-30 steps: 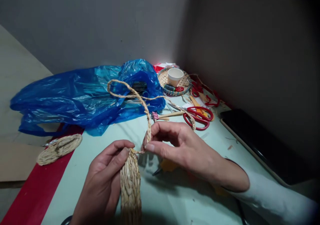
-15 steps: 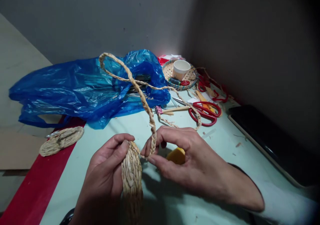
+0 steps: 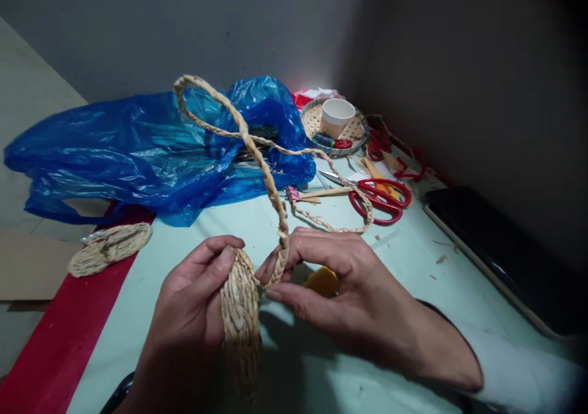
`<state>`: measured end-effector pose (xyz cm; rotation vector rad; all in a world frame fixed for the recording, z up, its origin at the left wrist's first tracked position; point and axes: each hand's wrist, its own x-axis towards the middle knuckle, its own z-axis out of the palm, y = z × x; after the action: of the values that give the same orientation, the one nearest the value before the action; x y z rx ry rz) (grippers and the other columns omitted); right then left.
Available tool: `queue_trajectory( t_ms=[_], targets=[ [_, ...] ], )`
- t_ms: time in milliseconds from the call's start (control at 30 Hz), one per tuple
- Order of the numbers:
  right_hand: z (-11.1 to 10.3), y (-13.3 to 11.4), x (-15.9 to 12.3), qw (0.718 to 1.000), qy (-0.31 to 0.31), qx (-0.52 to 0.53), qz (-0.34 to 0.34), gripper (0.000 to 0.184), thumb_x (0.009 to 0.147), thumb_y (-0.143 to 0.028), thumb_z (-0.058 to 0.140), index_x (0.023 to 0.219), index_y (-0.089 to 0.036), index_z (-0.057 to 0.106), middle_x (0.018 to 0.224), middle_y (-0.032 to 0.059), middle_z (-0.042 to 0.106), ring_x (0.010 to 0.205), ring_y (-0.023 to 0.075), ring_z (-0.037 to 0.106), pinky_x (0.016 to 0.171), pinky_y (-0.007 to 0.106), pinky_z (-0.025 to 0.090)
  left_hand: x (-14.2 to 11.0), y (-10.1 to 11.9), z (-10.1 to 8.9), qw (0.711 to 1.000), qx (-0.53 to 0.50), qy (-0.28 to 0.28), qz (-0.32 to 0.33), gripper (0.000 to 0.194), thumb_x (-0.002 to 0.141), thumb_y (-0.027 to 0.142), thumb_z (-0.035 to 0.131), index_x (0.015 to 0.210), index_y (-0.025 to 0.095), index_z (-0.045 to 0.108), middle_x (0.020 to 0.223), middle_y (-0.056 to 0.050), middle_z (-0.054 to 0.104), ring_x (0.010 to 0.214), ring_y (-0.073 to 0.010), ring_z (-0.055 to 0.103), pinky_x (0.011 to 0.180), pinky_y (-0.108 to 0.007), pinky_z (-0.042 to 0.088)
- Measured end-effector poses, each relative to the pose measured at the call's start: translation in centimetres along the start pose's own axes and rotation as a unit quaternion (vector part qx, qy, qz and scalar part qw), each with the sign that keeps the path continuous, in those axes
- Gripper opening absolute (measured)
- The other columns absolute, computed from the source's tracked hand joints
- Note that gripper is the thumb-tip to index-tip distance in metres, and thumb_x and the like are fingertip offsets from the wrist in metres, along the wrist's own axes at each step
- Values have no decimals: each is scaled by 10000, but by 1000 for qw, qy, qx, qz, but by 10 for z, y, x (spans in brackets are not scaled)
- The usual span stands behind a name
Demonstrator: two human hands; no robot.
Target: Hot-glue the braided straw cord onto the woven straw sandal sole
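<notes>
My left hand (image 3: pixel 197 297) is closed on a straw-coloured woven piece (image 3: pixel 241 307) made of rows of braid lying side by side, its lower part in shadow. Close to its upper right edge, my right hand (image 3: pixel 340 279) pinches a braided straw cord (image 3: pixel 261 163) between thumb and fingers. From there the cord rises, loops over in front of the blue bag and runs back to the right. A pink clip (image 3: pixel 293 194) grips its far end on the table. Behind my right hand, partly hidden, lies a yellow object (image 3: pixel 322 280).
A blue plastic bag (image 3: pixel 114 150) lies at the back left. To the right are red-handled scissors (image 3: pixel 380 201), a woven basket (image 3: pixel 312 117) holding a paper cup (image 3: pixel 337 117), and a black phone-like slab (image 3: pixel 496 255). A coiled straw piece (image 3: pixel 110 250) rests on the red strip at left.
The view has shifted a little, so the things behind sit slightly higher. Both hands keep their grips, and the cord's loop stands a bit higher in the picture.
</notes>
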<state>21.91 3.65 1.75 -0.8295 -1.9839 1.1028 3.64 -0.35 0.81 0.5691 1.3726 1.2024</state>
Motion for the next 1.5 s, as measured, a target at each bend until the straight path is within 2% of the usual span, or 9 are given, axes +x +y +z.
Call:
queue_trajectory(
  t_ms=[333,533,733,900,1067,1167,1267,1367,1500],
  targets=[
    [5,1,-1,1000,17,-4,-17,66,853,-130,758,795,-127,726,761,-15,724,693,94,649,681,192,482,2,-5,-1,1000,-22,2,-1,165,840,303,730,961,232,644,661,6,659,542,-133,620,556,-215,495],
    [6,0,-1,999,26,-17,-29,81,842,-118,773,788,-131,715,723,-31,691,652,81,619,625,181,466,1,-2,2,1000,-12,-2,7,168,853,261,715,998,238,635,645,4,672,564,-159,653,516,-202,489],
    [8,0,-2,999,42,-18,-26,82,832,-115,781,791,-134,712,725,-32,699,650,81,624,620,179,469,-2,-3,2,1000,-14,-3,13,149,893,294,678,1018,234,624,670,3,672,572,-161,668,558,-227,531],
    [7,0,-2,999,24,-19,-32,46,841,-106,773,814,-125,741,747,-20,724,692,87,644,660,188,473,2,-6,0,1000,-5,15,13,224,815,279,759,996,221,641,665,10,674,559,-136,642,527,-191,509],
    [8,1,-2,999,9,-6,-33,21,850,-97,762,834,-110,755,771,1,733,742,99,650,719,205,477,2,-2,5,999,-31,26,2,325,683,293,852,925,217,649,653,8,688,535,-156,657,506,-215,528],
    [9,4,-2,999,6,-7,-31,27,845,-99,758,839,-120,744,790,-7,715,753,97,635,730,202,478,2,0,7,998,-48,34,-8,327,647,279,861,897,218,660,642,13,679,518,-168,661,493,-239,542],
    [10,7,-3,1000,5,-15,-25,50,847,-101,737,872,-144,730,842,-11,721,797,108,643,772,211,488,2,1,7,999,-23,48,-5,312,618,236,862,864,200,673,634,13,671,499,-153,631,465,-223,521],
    [10,7,-2,1000,4,-20,-8,57,853,-111,715,891,-152,730,863,-7,740,811,122,663,791,231,500,2,0,6,999,5,40,12,285,646,219,836,884,194,682,630,21,660,482,-127,583,433,-193,474],
    [9,4,-1,999,-9,-48,7,81,846,-117,712,899,-158,757,838,-6,751,779,137,670,775,258,509,1,1,7,999,-18,41,1,158,763,178,746,910,185,689,622,25,641,490,-115,565,453,-182,460]
  ],
)
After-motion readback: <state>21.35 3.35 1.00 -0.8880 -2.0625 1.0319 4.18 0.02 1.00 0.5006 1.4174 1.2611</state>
